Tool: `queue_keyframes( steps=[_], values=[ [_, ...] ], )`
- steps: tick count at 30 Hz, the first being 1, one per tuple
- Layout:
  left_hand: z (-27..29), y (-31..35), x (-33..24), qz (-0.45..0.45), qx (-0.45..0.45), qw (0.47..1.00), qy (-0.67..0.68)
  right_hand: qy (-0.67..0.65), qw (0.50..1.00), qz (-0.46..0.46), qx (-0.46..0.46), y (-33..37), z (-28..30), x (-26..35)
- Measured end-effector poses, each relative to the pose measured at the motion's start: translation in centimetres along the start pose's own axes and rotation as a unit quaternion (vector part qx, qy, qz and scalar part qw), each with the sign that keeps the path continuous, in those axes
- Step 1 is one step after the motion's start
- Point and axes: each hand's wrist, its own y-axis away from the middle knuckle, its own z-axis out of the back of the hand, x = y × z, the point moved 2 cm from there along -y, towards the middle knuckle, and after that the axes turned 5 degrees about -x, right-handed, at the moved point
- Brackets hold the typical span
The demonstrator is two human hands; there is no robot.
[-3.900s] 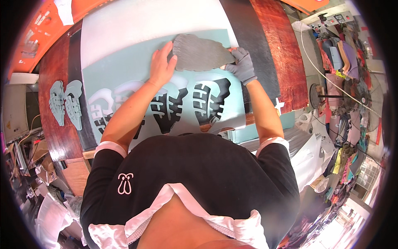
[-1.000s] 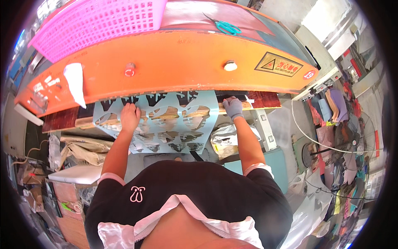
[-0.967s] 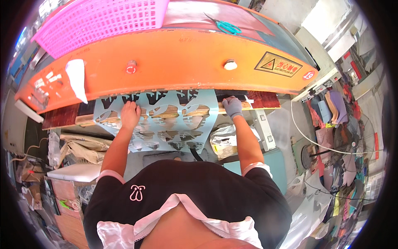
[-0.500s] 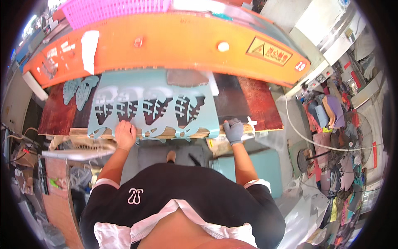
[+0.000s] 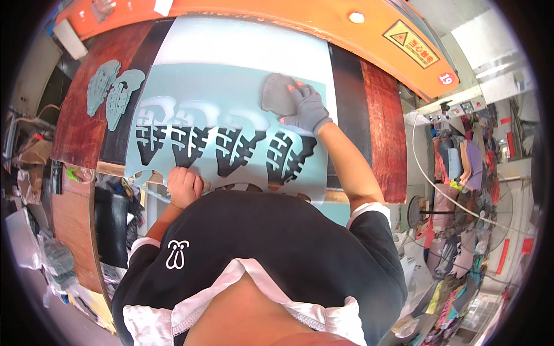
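**Touching a flat, dark-grey, round-ended slab (image 5: pixel 276 95) at its right end**

Laid across the slab's right end with the grey-gloved, bare-tipped right hand (image 5: pixel 311 109), with fingers and thumb parted; cannot tell whether pinching firmly or merely touching. Placed, in the slab's case, over a thin, pale teal, flexible sheet (image 5: pixel 231 81), near the sheet's right edge and just beyond the rightmost cut-out; cannot tell whether lying flat or slightly lifted.

Curled into a fist with the bare left hand (image 5: pixel 186 186), at the worktop's front edge, left of the middle, with fingers pressed together; cannot tell whether pinching the sheet's margin.

Spread, as to the sheet, across the middle of the red-brown wooden worktop (image 5: pixel 386 138), between black bands (image 5: pixel 349 92), and pierced by a row of four branching, tread-like cut-outs (image 5: pixel 193 144). Backed toward the far edge by a flat white board (image 5: pixel 245 43).

Bearing, near the worktop's left edge, two pale teal, openwork, sole-shaped pieces (image 5: pixel 99 87) side by side. Bounded at the far edge by an orange machine beam (image 5: pixel 323 14) with a round white knob (image 5: pixel 356 18) and a yellow warning label (image 5: pixel 411 44).
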Motion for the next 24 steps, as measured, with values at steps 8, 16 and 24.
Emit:
queue_keyframes(
  steps=[8, 16, 24],
  values=[
    [2.7, 0.7, -1.1, 0.282, 0.097, 0.946, 0.130, 0.018, 0.993, 0.013, 0.112, 0.8, -0.1, 1.9],
    [-6.3, -11.2, -0.8, 0.093, 0.195, 0.976, 0.029, -0.195, 0.978, 0.011, 0.066, -0.3, 0.8, 0.3],
    [-10.9, -9.9, -0.9, 0.069, 0.219, 0.970, -0.077, -0.658, 0.716, -0.169, 0.162, -1.2, 0.6, -4.8]
  ],
)
